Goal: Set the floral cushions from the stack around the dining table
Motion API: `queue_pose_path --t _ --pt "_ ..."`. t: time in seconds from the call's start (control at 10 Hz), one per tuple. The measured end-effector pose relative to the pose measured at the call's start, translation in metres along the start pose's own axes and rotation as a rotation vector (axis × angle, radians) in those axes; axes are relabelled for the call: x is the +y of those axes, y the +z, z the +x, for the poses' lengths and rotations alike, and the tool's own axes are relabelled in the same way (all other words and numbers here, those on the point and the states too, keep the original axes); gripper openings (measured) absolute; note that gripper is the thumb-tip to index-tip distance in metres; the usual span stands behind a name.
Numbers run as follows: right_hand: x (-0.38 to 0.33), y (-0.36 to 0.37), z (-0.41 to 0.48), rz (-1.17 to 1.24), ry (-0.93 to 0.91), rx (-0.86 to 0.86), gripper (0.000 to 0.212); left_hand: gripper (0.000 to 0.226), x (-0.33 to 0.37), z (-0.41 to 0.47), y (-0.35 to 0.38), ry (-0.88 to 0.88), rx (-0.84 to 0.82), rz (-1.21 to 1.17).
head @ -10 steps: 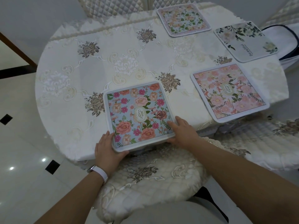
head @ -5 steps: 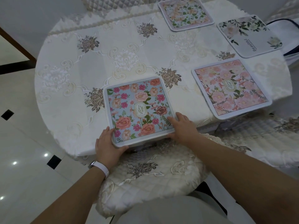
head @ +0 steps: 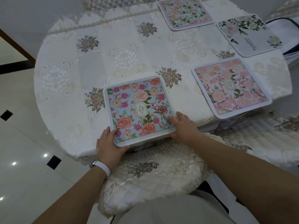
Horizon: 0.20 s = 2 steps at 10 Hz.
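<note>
A blue floral cushion (head: 137,109) lies flat at the near edge of the round dining table (head: 72,81), its near side overhanging the edge. My left hand (head: 108,144) grips its near-left corner, thumb on top. My right hand (head: 184,125) rests on its near-right corner with fingers spread over the rim. A pink floral cushion (head: 229,88) lies to the right. A white cushion with green leaves (head: 249,34) sits at the far right, and a pale floral cushion (head: 184,12) at the far edge.
A cream embroidered cloth covers the table. A padded chair seat (head: 153,175) stands directly below my hands, another chair seat (head: 267,139) to the right. A white bag with dark trim (head: 289,38) sits beyond the far right. Glossy tiled floor lies to the left.
The blue cushion and both hands stay in nearly the same place at the table edge. The view has tilted slightly, so everything sits a little lower and closer.
</note>
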State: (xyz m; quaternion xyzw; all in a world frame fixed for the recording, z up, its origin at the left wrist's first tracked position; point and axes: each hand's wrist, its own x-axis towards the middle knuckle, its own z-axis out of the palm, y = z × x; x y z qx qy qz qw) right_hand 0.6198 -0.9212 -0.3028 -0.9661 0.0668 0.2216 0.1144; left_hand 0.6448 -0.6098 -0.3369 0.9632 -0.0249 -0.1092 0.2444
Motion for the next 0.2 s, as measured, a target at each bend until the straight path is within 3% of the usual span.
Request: queue_pose_path --t 0.2 --pt "-0.001 -0.018 0.0 0.088 0.033 -0.053 0.076 0.084 0.007 0.01 -0.019 0.031 0.017 -0.234"
